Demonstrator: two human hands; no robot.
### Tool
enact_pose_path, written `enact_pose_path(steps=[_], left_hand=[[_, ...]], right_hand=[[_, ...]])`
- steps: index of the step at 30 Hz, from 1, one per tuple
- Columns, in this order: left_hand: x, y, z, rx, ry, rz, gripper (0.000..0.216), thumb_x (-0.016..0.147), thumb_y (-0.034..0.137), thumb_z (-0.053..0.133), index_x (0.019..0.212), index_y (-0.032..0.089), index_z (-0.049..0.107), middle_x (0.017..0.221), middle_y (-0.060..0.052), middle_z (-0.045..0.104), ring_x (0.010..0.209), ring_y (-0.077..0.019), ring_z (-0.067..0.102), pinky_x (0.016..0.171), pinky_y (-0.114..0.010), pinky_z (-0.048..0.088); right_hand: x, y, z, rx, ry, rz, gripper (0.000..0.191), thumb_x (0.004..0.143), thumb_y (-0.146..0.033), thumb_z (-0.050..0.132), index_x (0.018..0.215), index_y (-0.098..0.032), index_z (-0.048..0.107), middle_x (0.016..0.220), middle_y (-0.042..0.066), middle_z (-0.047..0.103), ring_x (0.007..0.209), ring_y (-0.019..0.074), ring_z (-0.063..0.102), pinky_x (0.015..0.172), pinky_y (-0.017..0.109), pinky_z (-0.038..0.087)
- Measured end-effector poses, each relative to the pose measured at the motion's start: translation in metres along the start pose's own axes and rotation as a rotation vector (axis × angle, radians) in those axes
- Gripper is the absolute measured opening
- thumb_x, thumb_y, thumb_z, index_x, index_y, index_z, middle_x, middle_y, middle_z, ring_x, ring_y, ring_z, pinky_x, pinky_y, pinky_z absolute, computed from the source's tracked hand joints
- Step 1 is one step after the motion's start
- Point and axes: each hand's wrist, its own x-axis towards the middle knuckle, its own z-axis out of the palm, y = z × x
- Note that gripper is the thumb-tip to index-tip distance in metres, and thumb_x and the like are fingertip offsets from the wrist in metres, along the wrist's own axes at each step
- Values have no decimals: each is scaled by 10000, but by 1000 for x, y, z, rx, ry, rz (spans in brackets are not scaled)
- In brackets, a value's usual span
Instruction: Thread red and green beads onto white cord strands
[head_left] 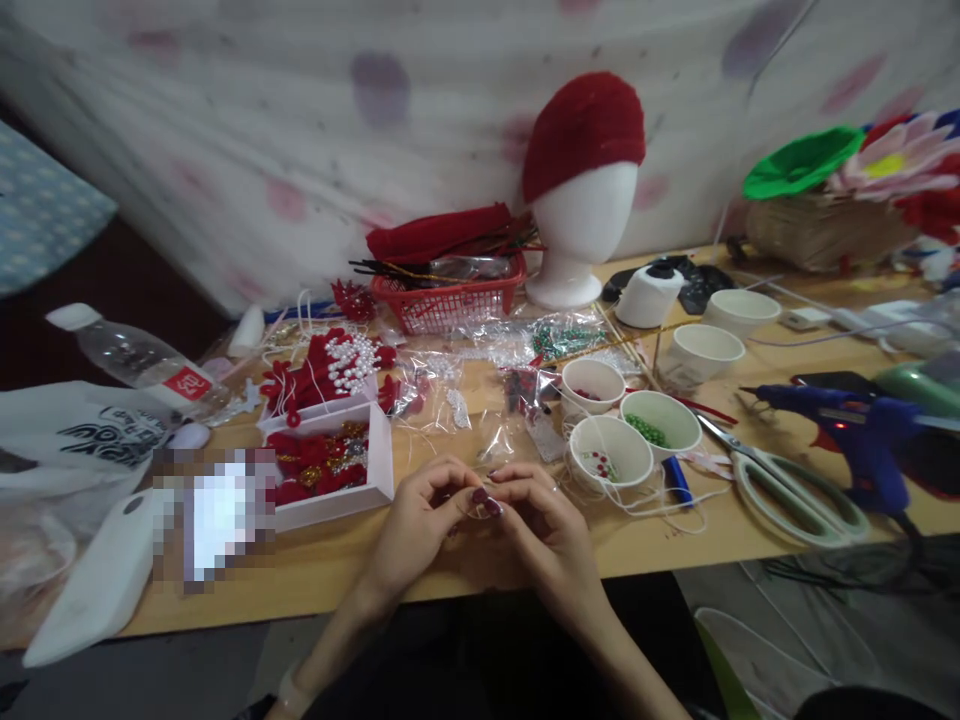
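Close together over the front edge of the table are my left hand (417, 520) and my right hand (546, 515), their fingertips nearly meeting. Both are closed in a pinch on a thin pale strand (474, 517), thread or fine wire, which makes a small loop between the fingers. Whether a bead sits on it is too small to tell. Right of my right hand stands a white cup (611, 452) with a few red and green beads inside. A cup of green beads (646, 430) and a cup of dark red beads (589, 393) are just behind it.
Scissors (795, 490) and a blue glue gun (847, 425) lie at the right. A white box (381, 455) of red and gold ornaments stands at the left, near a plastic bottle (142, 355). Behind are a red basket (450, 303) and a foam head (585, 215) in a red cap.
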Motion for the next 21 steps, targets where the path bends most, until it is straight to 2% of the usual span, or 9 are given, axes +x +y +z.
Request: enact_pose_path(steps=[4,8,12,16,21], left_hand=[[0,-2,1,-64,-44,-27,270,785,404,737,701,156,673,731,9,548,526,-71,412,468,-202,327],[1,-4,0,-48,-25,13,231,787,376,734,722,159,689,760,-9,566,591,-95,461,483,-196,341],[-1,-4,-1,-41,-24,71,212,801,358,723,734,160,689,762,-6,568,630,-105,474,552,-211,381],[-3,-2,-2,8,4,140,157,802,312,721,732,173,702,790,-11,578,735,-135,531,688,-245,436],[-5,0,-1,98,49,215,134,809,284,706,720,184,710,829,-27,584,788,-158,566,691,-254,452]], right_hand=[[1,1,0,-5,-20,-7,119,917,-269,636,893,-246,750,1051,69,669,1052,217,644,902,348,500],[1,4,0,-12,-40,-10,127,913,-288,638,903,-244,757,1063,77,673,1061,230,642,919,371,491],[1,2,0,-12,-42,-13,137,911,-314,643,923,-241,758,1092,87,669,1090,238,632,935,380,487],[2,-2,0,7,-77,-35,190,923,-346,625,976,-245,777,1128,98,690,1120,243,638,948,380,502],[4,-1,0,19,-37,-49,206,891,-394,658,847,-215,751,1017,91,698,1001,231,674,865,358,533]])
